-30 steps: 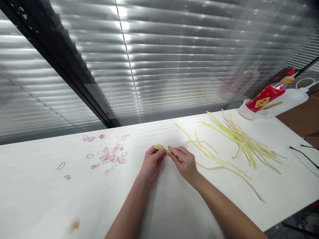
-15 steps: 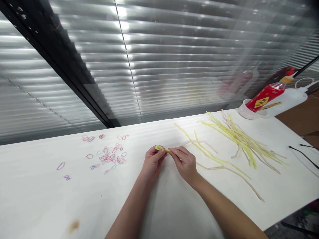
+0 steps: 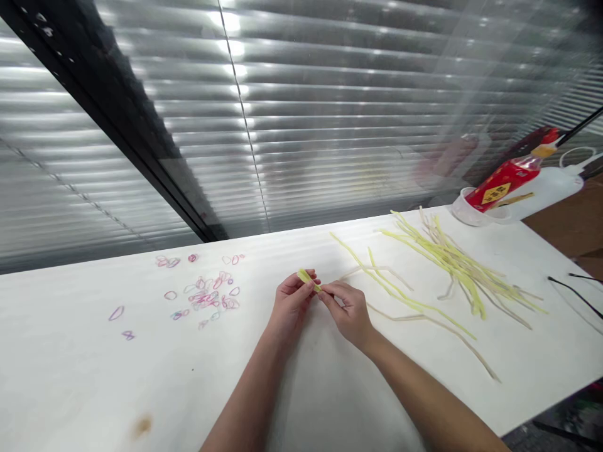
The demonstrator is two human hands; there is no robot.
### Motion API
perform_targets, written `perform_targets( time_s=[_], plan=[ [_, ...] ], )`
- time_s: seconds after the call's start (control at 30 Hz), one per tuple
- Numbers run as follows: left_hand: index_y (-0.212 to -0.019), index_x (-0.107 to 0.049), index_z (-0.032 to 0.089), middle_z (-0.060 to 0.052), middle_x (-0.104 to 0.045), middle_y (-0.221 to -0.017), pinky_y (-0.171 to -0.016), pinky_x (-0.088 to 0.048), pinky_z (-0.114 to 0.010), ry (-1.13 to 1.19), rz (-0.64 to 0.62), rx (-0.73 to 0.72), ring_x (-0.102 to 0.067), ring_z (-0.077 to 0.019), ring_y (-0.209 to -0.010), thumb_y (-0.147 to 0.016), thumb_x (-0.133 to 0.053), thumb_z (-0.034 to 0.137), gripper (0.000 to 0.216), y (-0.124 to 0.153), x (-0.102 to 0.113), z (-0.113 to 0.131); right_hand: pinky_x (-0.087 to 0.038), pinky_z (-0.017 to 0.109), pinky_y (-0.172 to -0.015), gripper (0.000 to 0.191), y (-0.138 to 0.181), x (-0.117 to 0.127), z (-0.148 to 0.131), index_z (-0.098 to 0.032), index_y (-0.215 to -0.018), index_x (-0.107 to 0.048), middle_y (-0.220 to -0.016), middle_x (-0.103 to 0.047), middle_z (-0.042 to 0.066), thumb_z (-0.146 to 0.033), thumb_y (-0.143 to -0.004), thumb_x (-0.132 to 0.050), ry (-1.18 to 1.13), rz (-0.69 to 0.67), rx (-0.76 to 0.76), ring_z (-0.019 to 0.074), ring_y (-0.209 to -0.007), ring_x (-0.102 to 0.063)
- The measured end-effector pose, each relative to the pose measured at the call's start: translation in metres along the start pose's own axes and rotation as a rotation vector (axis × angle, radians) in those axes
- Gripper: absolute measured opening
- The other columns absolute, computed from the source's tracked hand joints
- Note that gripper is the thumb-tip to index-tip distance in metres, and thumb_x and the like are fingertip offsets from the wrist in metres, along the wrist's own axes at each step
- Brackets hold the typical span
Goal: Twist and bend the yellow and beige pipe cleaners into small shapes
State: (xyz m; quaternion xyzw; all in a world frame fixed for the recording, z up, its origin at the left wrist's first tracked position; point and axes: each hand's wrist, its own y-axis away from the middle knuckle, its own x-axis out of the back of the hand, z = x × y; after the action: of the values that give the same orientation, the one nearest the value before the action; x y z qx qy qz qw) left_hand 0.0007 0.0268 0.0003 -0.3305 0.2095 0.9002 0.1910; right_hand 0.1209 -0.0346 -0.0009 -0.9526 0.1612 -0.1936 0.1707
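Observation:
Between my two hands is a short, folded yellow pipe cleaner (image 3: 304,275). My left hand (image 3: 293,302) pinches it between thumb and fingers, and its upper end sticks out above the thumb. The fingertips of my right hand (image 3: 346,307) close on its lower right end. The fingers hide part of the piece. To the right of my hands lie a few loose yellow pipe cleaners (image 3: 400,295) and beige pipe cleaners (image 3: 424,317), some slightly bent. A loose heap of small coloured rubber bands (image 3: 207,298) lies to the left.
A bundle of yellow and beige pipe cleaners (image 3: 452,263) lies at the right on the white table (image 3: 235,389). Behind it, a red bottle (image 3: 504,182) stands in a clear plastic bowl (image 3: 471,215) beside a white squeeze bottle (image 3: 560,188). Window blinds (image 3: 330,125) border the table's far edge.
The yellow pipe cleaner's upper end has tilted more upright, and the left fingers have shifted slightly around it. My right hand has moved slightly left. The rest lies as before.

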Motion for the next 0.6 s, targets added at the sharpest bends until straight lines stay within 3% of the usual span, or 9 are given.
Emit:
perform_targets(
  time_s=[0.27, 0.6],
  plan=[
    [-0.08, -0.07, 0.017, -0.003, -0.066, -0.074, -0.07, -0.046, -0.024, 0.086, 0.013, 0.002, -0.061, -0.0124, -0.073, -0.071, -0.073, 0.028, 0.015, 0.0021, 0.0002, 0.0004, -0.048, 0.027, -0.064, 0.012, 0.0011, -0.0014, -0.0013, -0.018, -0.084, -0.07, -0.073, -0.067, 0.003, -0.018, -0.083, -0.058, -0.048, -0.013, -0.054, 0.0148, -0.067, -0.06],
    [-0.074, -0.068, 0.015, -0.002, -0.065, -0.065, -0.064, -0.044, -0.021, 0.112, 0.043, 0.015, -0.058, -0.0092, -0.062, -0.071, -0.073, 0.026, 0.013, 0.0007, 0.0018, 0.002, -0.048, 0.028, -0.067, 0.013, 0.0018, -0.0032, -0.0038, -0.018, -0.086, -0.068, -0.078, -0.069, 0.005, -0.015, -0.082, -0.056, 0.004, -0.035, 0.027, 0.0157, -0.069, -0.06]
  ],
)
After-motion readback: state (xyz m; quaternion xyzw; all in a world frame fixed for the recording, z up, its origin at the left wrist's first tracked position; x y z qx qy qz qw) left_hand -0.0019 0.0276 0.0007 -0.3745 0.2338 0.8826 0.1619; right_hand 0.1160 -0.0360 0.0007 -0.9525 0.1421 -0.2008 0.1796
